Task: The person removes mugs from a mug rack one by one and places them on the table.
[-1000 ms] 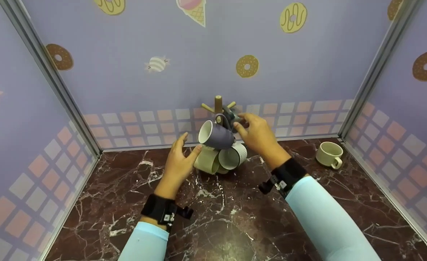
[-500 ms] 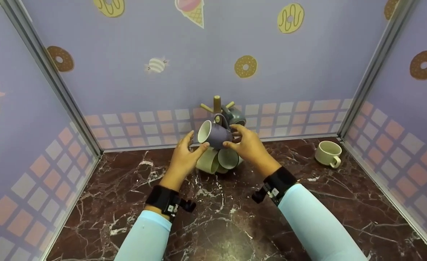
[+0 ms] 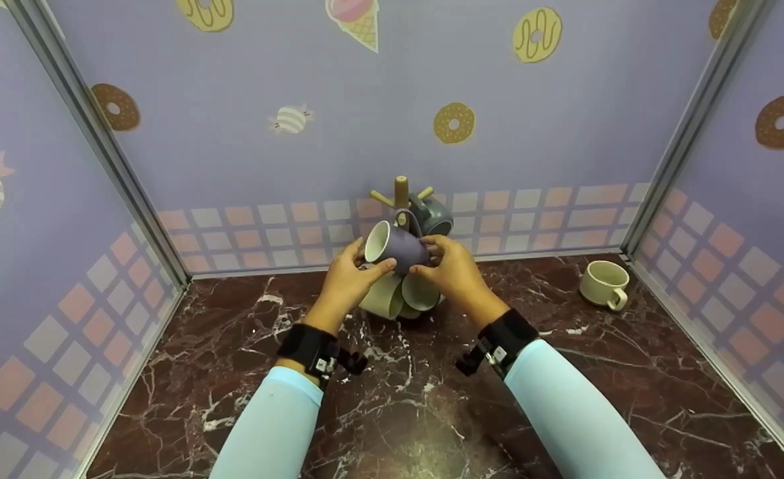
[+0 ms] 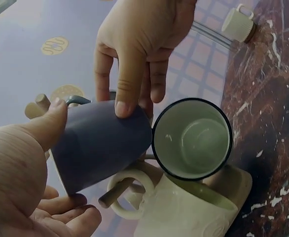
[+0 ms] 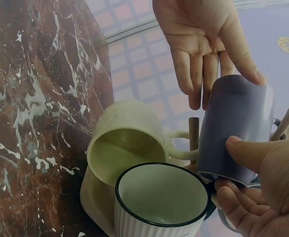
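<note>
Left hand (image 3: 348, 279) and right hand (image 3: 456, 269) apart, at opposite ends of one smooth purple ceramic-looking mug (image 3: 405, 254), white inside; both clamped on it. Left: gripping rim end, thumb on near side, fingers around other side. Right: pinching base end between thumb and curled fingers. Mug tilted on its side between both hands, mouth toward left hand, loop handle up top, at front of brown wooden mug rack (image 3: 401, 189) with round pegs. Handle right at a peg; cannot tell if fully hooked.

Just beyond right hand, up on rack: dark grey rounded mug (image 3: 435, 219). Below hands: pale green ceramic-looking mug (image 4: 184, 212), with rack peg through handle; beside it, white ribbed mug (image 5: 159, 217) with dark rim. Well off to right of right hand, upright on dark red marbled tabletop (image 3: 398, 419): low pale green cup (image 3: 598, 285). Behind hands: lilac wall panel (image 3: 365, 146) with sweets prints, pink-and-white squares low down. On wrists: black straps (image 3: 306, 346); above them, light blue sleeves (image 3: 272, 419).
</note>
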`<state>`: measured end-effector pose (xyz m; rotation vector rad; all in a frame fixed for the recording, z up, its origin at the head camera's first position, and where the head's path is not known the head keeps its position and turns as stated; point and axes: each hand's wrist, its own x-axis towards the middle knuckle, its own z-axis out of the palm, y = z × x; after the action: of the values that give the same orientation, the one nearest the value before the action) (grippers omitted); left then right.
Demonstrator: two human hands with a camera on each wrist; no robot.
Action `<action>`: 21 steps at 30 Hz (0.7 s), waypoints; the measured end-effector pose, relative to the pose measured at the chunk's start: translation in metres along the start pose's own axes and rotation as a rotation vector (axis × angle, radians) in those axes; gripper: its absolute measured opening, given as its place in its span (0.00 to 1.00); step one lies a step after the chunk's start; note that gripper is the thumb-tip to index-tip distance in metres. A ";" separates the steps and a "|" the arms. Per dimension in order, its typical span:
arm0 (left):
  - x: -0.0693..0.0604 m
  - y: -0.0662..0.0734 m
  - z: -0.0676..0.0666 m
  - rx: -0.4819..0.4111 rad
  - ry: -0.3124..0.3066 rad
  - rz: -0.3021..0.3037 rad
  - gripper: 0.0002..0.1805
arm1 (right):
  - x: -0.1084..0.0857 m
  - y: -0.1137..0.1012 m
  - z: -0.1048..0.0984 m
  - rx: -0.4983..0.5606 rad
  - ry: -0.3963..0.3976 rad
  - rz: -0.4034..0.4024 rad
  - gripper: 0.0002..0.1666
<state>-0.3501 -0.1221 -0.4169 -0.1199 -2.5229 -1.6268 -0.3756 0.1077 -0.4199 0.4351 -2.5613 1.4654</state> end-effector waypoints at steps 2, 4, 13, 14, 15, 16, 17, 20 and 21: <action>0.001 0.000 0.001 -0.004 0.010 0.009 0.55 | 0.000 0.001 0.001 0.010 0.010 -0.007 0.37; 0.002 0.000 0.002 -0.017 0.022 0.015 0.51 | 0.000 0.001 0.001 0.020 0.018 -0.013 0.37; 0.001 -0.001 0.004 -0.027 0.055 0.023 0.40 | -0.001 0.003 0.002 0.007 0.040 -0.018 0.35; 0.001 -0.001 0.004 -0.021 0.059 0.023 0.39 | -0.001 0.002 0.002 0.008 0.040 -0.018 0.35; 0.000 -0.001 0.004 -0.016 0.063 0.023 0.40 | -0.001 0.002 0.002 0.013 0.041 -0.018 0.34; 0.000 0.000 0.004 -0.014 0.067 0.026 0.40 | -0.001 0.001 0.001 0.017 0.043 -0.019 0.34; 0.000 0.000 0.004 -0.018 0.071 0.029 0.41 | -0.001 0.000 0.001 0.024 0.045 -0.021 0.34; -0.002 0.002 0.003 -0.031 0.090 0.038 0.42 | -0.002 -0.003 0.001 0.056 0.051 -0.031 0.33; -0.003 0.002 0.003 -0.042 0.098 0.040 0.42 | -0.002 -0.004 0.001 0.063 0.052 -0.033 0.33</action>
<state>-0.3468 -0.1186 -0.4165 -0.0919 -2.3995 -1.6289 -0.3723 0.1057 -0.4179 0.4399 -2.4613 1.5288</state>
